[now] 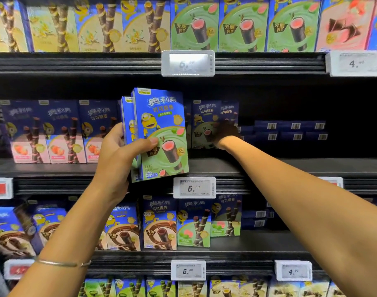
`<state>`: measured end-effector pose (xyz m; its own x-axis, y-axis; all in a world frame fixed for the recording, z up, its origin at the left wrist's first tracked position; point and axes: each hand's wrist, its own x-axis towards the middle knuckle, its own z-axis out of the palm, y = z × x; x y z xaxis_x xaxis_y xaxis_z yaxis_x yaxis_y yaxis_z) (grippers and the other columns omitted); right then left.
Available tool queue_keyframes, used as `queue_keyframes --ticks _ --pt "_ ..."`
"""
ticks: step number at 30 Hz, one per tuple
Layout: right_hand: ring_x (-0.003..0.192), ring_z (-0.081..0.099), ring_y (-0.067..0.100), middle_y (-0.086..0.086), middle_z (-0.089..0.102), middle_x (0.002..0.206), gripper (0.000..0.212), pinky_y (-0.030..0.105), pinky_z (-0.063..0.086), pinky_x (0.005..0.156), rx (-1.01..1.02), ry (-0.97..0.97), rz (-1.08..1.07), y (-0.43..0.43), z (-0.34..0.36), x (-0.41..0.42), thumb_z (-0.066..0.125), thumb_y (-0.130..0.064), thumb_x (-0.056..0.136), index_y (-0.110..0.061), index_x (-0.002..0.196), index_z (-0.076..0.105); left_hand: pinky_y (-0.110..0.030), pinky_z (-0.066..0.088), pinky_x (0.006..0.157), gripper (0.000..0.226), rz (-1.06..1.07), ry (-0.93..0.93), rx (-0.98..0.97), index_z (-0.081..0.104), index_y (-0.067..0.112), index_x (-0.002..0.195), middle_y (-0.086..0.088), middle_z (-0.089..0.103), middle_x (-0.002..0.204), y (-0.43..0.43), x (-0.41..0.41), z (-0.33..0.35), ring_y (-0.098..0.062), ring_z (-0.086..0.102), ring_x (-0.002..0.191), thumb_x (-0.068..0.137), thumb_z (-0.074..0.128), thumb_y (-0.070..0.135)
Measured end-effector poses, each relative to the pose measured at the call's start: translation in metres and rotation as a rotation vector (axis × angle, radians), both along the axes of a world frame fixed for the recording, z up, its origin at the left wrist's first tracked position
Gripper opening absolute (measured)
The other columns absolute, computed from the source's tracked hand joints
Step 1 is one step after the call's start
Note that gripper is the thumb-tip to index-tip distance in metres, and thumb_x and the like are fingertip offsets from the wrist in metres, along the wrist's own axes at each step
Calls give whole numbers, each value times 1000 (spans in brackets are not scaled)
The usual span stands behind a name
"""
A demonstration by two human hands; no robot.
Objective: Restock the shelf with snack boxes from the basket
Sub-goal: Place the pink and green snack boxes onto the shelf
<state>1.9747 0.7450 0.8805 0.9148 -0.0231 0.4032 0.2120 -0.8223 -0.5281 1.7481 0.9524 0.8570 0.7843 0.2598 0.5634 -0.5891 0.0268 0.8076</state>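
Two boxes [162,133] are gripped upright in the left hand [116,155], held just before the middle shelf [269,166]. The right hand [225,132] is sunk in shadow against a shelved box [201,125] (grip cannot be told).

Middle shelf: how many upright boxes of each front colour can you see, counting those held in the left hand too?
Pink-fronted boxes on the shelf: 3
Green-fronted boxes on the shelf: 2
Held green boxes in the left hand: 2
Total: 7; any behind the held ones are hidden.
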Motion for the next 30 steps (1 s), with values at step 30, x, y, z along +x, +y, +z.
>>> queue_keyframes --ticks 30 --pt "99 74 31 8 76 110 43 39 59 72 517 311 786 -51 22 -139 79 -31 86 -10 121 65 -39 64 76 55 36 27 -31 66 2 115 -7 82 106 -65 33 11 -25 79 95 79 85 40"
